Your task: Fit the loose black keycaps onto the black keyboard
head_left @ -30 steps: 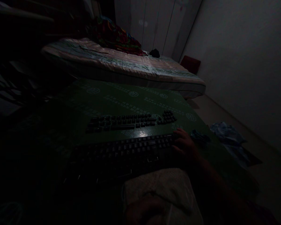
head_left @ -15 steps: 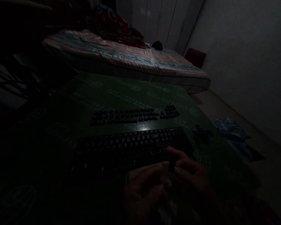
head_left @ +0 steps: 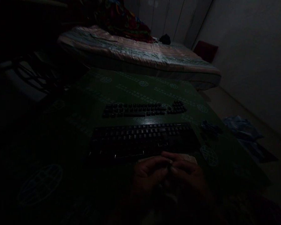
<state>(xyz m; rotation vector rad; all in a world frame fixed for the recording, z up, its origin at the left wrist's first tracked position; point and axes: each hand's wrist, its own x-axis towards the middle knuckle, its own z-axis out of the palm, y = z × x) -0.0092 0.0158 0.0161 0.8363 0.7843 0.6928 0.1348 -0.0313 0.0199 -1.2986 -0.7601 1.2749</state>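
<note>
The room is very dark. My left hand (head_left: 150,176) and my right hand (head_left: 187,175) meet in front of a black keyboard (head_left: 142,140) on a green patterned table cover (head_left: 135,90). The fingertips of both hands pinch a small dark object (head_left: 170,166), possibly a keycap, over a pale cloth (head_left: 168,193) that is mostly hidden under them. Rows of loose black keycaps (head_left: 142,110) lie laid out on the cover behind the keyboard.
A small dark pile (head_left: 210,128) lies at the table's right edge. Behind the table stands a bed (head_left: 140,56) with a striped sheet and colourful bedding (head_left: 126,25). Blue cloth (head_left: 243,129) lies on the floor at right, near a pale wall (head_left: 255,56).
My right hand left the keyboard's right end and came back to meet my left hand over the cloth. The view has shifted to the left and down.
</note>
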